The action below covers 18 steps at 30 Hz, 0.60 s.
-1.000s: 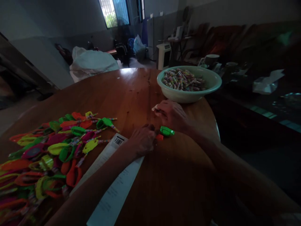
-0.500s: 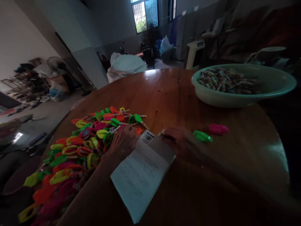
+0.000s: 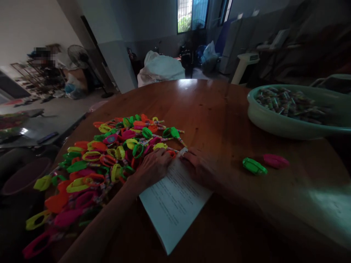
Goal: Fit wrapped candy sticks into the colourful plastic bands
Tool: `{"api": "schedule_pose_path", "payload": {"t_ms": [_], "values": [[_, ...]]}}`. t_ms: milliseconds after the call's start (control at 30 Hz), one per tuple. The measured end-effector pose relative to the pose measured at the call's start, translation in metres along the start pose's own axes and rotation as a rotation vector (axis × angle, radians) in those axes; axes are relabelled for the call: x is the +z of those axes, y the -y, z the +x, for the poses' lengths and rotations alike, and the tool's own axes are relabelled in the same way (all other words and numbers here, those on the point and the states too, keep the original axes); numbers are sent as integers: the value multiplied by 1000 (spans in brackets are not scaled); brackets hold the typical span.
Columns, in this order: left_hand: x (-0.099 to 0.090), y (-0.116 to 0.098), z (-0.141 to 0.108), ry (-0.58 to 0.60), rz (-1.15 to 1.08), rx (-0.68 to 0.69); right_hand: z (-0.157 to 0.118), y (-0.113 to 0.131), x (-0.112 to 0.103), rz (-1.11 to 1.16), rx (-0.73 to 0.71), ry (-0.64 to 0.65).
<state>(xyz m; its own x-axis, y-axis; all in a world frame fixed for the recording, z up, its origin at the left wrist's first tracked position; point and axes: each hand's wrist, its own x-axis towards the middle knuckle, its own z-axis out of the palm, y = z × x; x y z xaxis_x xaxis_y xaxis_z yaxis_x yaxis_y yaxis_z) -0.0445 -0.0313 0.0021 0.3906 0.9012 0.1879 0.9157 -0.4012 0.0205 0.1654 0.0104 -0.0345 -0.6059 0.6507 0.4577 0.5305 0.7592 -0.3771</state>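
A white booklet (image 3: 167, 208) with lines of print lies aslant on the table in front of me. My left hand (image 3: 156, 164) has its fingers bent over the booklet's upper left edge, close to the colourful pile. Across the upper right part of the page, my right hand (image 3: 197, 166) grips the top end, a small whitish bit showing at its fingertips. Both hands' fingertips are partly hidden and dim. Beside the left forearm spreads a heap of bright plastic watch-shaped toys (image 3: 93, 157), several with striped candy-like sticks.
A green toy (image 3: 254, 166) and a pink toy (image 3: 275, 161) lie apart on the round wooden table (image 3: 214, 120). At the right stands a pale green basin (image 3: 287, 124) full of small wrapped pieces (image 3: 290, 104). A white sack (image 3: 161, 69) is beyond the far edge.
My right hand has moved left onto the booklet's top, and the barcode seen there is now out of sight. The view has turned a little, shifting the table things.
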Motion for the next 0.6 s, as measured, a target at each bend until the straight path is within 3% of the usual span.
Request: {"api": "schedule_pose_path", "payload": {"t_ms": [233, 600], "values": [[4, 1, 4, -23, -24, 23, 6, -1, 8, 189, -19, -55], [4, 2, 4, -19, -15, 29, 7, -4, 19, 161, 7, -113]]}}
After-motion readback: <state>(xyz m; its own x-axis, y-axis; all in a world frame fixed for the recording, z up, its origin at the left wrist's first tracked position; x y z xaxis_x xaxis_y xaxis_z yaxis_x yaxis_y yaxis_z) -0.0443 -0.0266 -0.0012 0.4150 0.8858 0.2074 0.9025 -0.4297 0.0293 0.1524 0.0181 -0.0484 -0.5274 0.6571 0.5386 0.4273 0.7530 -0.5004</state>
